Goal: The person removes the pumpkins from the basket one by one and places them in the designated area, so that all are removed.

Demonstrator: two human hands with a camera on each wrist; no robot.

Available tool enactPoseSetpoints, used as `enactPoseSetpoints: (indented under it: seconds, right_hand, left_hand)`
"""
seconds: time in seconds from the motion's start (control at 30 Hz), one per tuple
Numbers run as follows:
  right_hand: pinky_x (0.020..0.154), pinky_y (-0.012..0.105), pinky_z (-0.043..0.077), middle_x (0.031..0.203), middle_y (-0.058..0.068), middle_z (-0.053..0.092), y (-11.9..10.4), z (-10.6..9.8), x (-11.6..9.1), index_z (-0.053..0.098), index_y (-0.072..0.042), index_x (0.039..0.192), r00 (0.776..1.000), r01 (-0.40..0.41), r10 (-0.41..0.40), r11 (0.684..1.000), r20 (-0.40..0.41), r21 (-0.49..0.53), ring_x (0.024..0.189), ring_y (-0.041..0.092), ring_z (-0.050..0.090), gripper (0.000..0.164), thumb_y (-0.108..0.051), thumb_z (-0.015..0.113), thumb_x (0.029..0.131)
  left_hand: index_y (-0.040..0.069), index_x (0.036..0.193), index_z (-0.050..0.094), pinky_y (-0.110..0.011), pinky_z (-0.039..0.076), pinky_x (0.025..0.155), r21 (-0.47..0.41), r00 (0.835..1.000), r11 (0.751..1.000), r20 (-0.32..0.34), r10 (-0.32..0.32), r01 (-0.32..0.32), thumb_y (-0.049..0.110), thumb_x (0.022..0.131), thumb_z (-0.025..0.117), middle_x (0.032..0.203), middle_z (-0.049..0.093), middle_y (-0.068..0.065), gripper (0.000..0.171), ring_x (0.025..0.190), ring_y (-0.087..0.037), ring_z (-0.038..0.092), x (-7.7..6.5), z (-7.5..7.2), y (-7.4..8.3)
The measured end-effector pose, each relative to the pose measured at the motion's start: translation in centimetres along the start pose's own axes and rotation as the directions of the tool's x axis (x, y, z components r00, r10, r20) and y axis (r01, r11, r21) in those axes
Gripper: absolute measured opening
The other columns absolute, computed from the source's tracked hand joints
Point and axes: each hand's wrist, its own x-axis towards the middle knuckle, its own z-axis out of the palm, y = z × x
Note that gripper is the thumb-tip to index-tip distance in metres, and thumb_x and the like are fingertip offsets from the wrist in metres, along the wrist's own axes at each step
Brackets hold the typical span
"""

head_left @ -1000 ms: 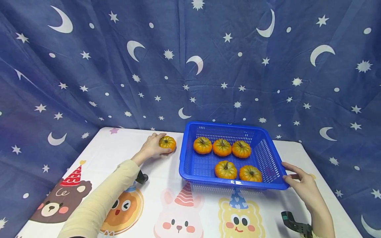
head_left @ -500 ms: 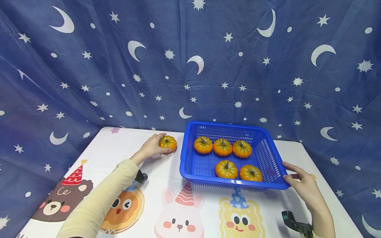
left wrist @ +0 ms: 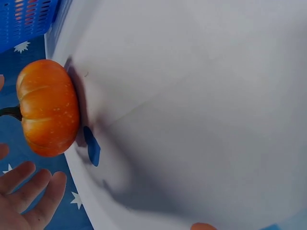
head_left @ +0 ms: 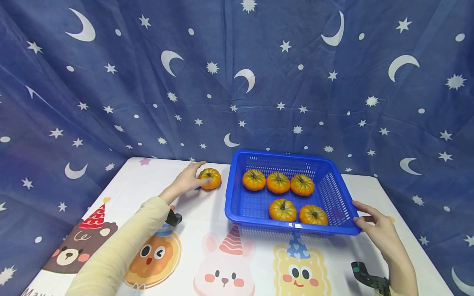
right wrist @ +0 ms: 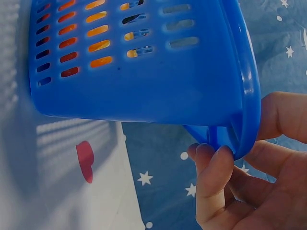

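A small orange pumpkin (head_left: 210,179) sits on the white tablecloth left of a blue plastic basket (head_left: 334,193). My left hand (head_left: 186,181) is spread beside it, the thumb overlapping its near side in the head view. In the left wrist view, the fingers (left wrist: 50,191) stand apart from the pumpkin (left wrist: 50,108), its stem pointing left. Thumb and fingers of my right hand (head_left: 383,230) pinch the basket's right rim; the right wrist view shows fingertips (right wrist: 216,167) curled under the rim. Three pumpkins (head_left: 278,182) form the basket's back row, two more pumpkins (head_left: 282,210) its front.
A dark blue curtain (head_left: 177,102) with moons and stars hangs right behind the table. The tablecloth (head_left: 148,185) carries printed cartoon animals. Black wrist devices (head_left: 364,274) sit at both wrists. A small blue shape (left wrist: 92,146) shows beside the lone pumpkin in the left wrist view.
The left hand's fingers have opened away from the lone pumpkin, which they held earlier. The pumpkin stays where it was. My right hand and the basket have not visibly moved; the view shifts slightly.
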Motion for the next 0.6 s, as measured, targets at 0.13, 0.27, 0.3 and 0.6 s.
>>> enactPoseSetpoints:
  seconds: [0.13, 0.27, 0.3, 0.6]
  right_hand:
    - [0.064, 0.017, 0.046, 0.126, 0.032, 0.053, 0.0, -0.1, 0.0, 0.043, 0.003, 0.141, 1.0, 0.015, -0.015, 1.0, -0.012, 0.005, 0.08, -0.012, 0.045, 0.051, -0.017, 0.052, 0.096]
    - [0.064, 0.017, 0.046, 0.125, 0.033, 0.053, 0.0, -0.1, 0.1, 0.043, 0.003, 0.141, 1.0, 0.027, -0.027, 1.0, -0.015, 0.009, 0.079, -0.014, 0.044, 0.05, -0.016, 0.052, 0.096]
    - [0.064, 0.017, 0.046, 0.126, 0.032, 0.053, 0.0, -0.1, 0.1, 0.043, 0.003, 0.141, 1.0, 0.026, -0.026, 1.0, -0.013, 0.011, 0.079, -0.014, 0.044, 0.05, -0.016, 0.052, 0.096]
    - [0.066, 0.018, 0.045, 0.125, 0.031, 0.053, 0.1, 0.0, 0.0, 0.041, 0.002, 0.142, 1.0, 0.002, -0.002, 1.0, 0.006, 0.006, 0.08, -0.009, 0.047, 0.051, -0.019, 0.051, 0.097]
  left_hand:
    - [0.004, 0.145, 0.039, -0.056, 0.044, 0.098, -0.027, 0.999, 0.999, -0.024, 0.022, -0.023, 0.036, 0.085, 0.067, 0.142, 0.045, -0.025, 0.073, 0.12, -0.041, 0.053, 0.0, -0.4, 0.4]
    - [0.005, 0.144, 0.04, -0.055, 0.044, 0.098, -0.042, 0.999, 0.999, -0.036, 0.024, -0.025, 0.036, 0.087, 0.066, 0.141, 0.047, -0.024, 0.071, 0.121, -0.04, 0.052, 0.0, -0.8, 0.9]
    - [0.005, 0.144, 0.04, -0.055, 0.043, 0.099, -0.045, 0.999, 0.999, -0.037, 0.023, -0.025, 0.037, 0.087, 0.066, 0.141, 0.047, -0.024, 0.071, 0.121, -0.04, 0.052, 0.0, -0.9, 1.0]
    - [0.007, 0.145, 0.039, -0.054, 0.043, 0.1, -0.058, 0.999, 0.998, -0.045, 0.019, -0.022, 0.036, 0.089, 0.064, 0.138, 0.048, -0.02, 0.068, 0.122, -0.037, 0.05, 0.3, -1.7, 2.4]
